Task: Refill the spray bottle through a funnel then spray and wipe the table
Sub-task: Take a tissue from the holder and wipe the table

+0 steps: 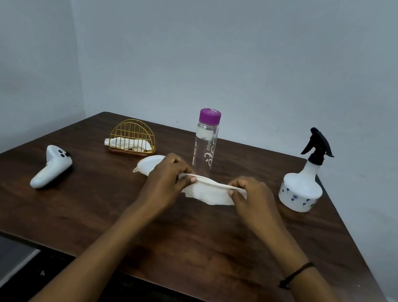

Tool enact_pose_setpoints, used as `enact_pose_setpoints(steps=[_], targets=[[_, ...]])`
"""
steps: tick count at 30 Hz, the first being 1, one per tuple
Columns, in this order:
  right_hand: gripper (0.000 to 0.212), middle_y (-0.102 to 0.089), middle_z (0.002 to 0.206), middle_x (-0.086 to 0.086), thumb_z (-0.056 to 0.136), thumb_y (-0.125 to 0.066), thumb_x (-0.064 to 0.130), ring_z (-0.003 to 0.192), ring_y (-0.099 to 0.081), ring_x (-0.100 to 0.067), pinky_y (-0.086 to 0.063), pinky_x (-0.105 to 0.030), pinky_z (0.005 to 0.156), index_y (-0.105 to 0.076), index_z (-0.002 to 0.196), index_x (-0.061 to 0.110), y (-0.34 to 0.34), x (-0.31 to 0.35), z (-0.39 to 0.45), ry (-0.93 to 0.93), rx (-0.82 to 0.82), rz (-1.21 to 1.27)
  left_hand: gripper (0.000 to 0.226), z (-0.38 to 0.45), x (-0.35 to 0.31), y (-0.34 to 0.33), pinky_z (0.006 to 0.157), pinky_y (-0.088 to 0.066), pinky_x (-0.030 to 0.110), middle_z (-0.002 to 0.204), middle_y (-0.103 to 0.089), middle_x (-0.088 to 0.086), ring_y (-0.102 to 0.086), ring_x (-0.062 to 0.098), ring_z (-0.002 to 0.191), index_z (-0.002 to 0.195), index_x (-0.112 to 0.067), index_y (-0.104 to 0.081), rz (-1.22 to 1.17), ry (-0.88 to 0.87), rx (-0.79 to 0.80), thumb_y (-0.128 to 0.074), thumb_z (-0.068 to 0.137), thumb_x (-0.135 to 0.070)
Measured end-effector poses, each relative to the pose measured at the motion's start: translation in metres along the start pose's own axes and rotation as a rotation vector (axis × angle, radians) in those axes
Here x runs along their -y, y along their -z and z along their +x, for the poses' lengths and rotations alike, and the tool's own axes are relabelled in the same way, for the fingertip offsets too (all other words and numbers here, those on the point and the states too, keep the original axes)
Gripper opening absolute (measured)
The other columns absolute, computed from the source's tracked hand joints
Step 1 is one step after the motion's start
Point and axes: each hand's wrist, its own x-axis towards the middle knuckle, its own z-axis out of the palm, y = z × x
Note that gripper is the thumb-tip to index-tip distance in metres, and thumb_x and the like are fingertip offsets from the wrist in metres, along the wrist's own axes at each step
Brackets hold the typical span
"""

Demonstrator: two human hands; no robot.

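Seen from the head camera, a person's left hand [167, 175] and right hand [251, 194] each pinch one end of a white tissue [208, 193], stretched between them just above the dark wooden surface [95, 213]. Behind stand a purple-capped water bottle [206, 142] and, partly hidden, a white funnel [148, 165]. The spray bottle [303, 182] stands upright at right, capped.

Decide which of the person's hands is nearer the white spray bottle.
Right. The right hand pinches the tissue just beside the spray bottle; the left hand holds the tissue's far end.
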Motion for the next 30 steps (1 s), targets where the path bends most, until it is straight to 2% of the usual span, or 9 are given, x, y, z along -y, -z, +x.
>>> enact_pose_setpoints(steps=[3, 5, 10, 13, 16, 20, 24, 27, 30], targets=[[0.014, -0.070, 0.096, 0.001, 0.092, -0.060, 0.011, 0.087, -0.063, -0.019, -0.053, -0.041, 0.078, -0.069, 0.099, 0.019, 0.016, -0.012, -0.010, 0.135, -0.072, -0.063, 0.004, 0.004, -0.019, -0.013, 0.063, -0.060, 0.031, 0.096, -0.062, 0.001, -0.067, 0.015, 0.073, 0.090, -0.010, -0.071, -0.200, 0.037, 0.020, -0.067, 0.091, -0.011], [0.015, -0.071, 0.094, -0.006, 0.090, -0.063, 0.006, 0.083, -0.066, -0.024, -0.056, -0.042, 0.071, -0.070, 0.102, 0.013, 0.025, -0.024, -0.017, 0.228, -0.104, -0.142, 0.007, 0.009, -0.028, -0.025, 0.071, -0.061, 0.038, 0.094, -0.070, -0.002, -0.070, 0.015, 0.077, 0.091, -0.012, -0.075, -0.284, 0.101, 0.080, -0.069, 0.089, -0.010], [0.032, -0.071, 0.083, -0.007, 0.091, -0.044, 0.019, 0.066, -0.064, -0.022, -0.045, -0.025, 0.059, -0.074, 0.095, 0.008, 0.039, -0.043, -0.040, 0.287, -0.098, -0.277, 0.018, 0.016, -0.037, -0.045, 0.079, -0.053, 0.028, 0.098, -0.075, -0.004, -0.068, 0.012, 0.089, 0.087, -0.016, -0.079, -0.220, 0.049, 0.230, -0.068, 0.084, -0.002], [0.015, -0.069, 0.079, -0.006, 0.081, -0.064, 0.007, 0.062, -0.062, -0.022, -0.043, -0.026, 0.054, -0.075, 0.091, 0.011, 0.039, -0.051, -0.053, 0.355, 0.033, -0.388, 0.021, 0.012, -0.034, -0.051, 0.081, -0.050, 0.017, 0.104, -0.073, 0.001, -0.066, 0.012, 0.094, 0.093, -0.009, -0.078, -0.128, 0.003, 0.301, -0.064, 0.083, 0.003], [0.020, -0.069, 0.097, -0.001, 0.083, -0.065, 0.027, 0.083, -0.064, -0.022, -0.050, -0.034, 0.068, -0.073, 0.100, 0.019, 0.036, -0.053, -0.065, 0.300, 0.246, -0.433, 0.027, 0.009, -0.026, -0.055, 0.090, -0.049, 0.024, 0.109, -0.072, 0.003, -0.065, 0.016, 0.103, 0.096, -0.007, -0.077, 0.028, -0.051, 0.386, -0.059, 0.080, 0.004], [0.043, -0.064, 0.113, 0.006, 0.086, -0.049, 0.045, 0.096, -0.058, -0.017, -0.048, -0.035, 0.082, -0.068, 0.118, 0.023, 0.045, -0.049, -0.070, 0.214, 0.250, -0.312, 0.028, 0.010, -0.027, -0.057, 0.080, -0.054, 0.031, 0.103, -0.073, 0.000, -0.066, 0.017, 0.093, 0.097, -0.012, -0.077, 0.136, -0.060, 0.379, -0.055, 0.082, -0.005], [0.032, -0.065, 0.113, -0.001, 0.088, -0.058, 0.014, 0.088, -0.060, -0.024, -0.053, -0.038, 0.075, -0.069, 0.118, 0.018, 0.035, -0.042, -0.062, 0.307, 0.269, -0.341, 0.014, 0.011, -0.035, -0.059, 0.067, -0.053, 0.032, 0.086, -0.068, -0.001, -0.061, 0.013, 0.077, 0.086, -0.014, -0.073, 0.202, -0.104, 0.172, -0.061, 0.086, -0.020], [0.051, -0.065, 0.116, -0.006, 0.077, -0.059, -0.005, 0.086, -0.060, -0.029, -0.052, -0.039, 0.069, -0.065, 0.123, 0.015, 0.022, -0.041, -0.059, 0.377, 0.322, -0.418, 0.013, 0.010, -0.048, -0.067, 0.069, -0.044, 0.026, 0.091, -0.070, 0.000, -0.059, 0.011, 0.080, 0.091, -0.012, -0.076, 0.161, -0.183, 0.306, -0.064, 0.088, -0.016], [0.058, -0.051, 0.132, -0.008, 0.088, -0.049, 0.000, 0.106, -0.052, -0.032, -0.047, -0.041, 0.081, -0.046, 0.143, 0.016, 0.019, -0.040, -0.056, 0.370, 0.377, -0.493, 0.016, 0.010, -0.052, -0.083, 0.077, -0.050, 0.035, 0.096, -0.073, 0.007, -0.066, 0.023, 0.090, 0.090, -0.011, -0.077, 0.220, -0.216, 0.464, -0.061, 0.085, -0.013]])
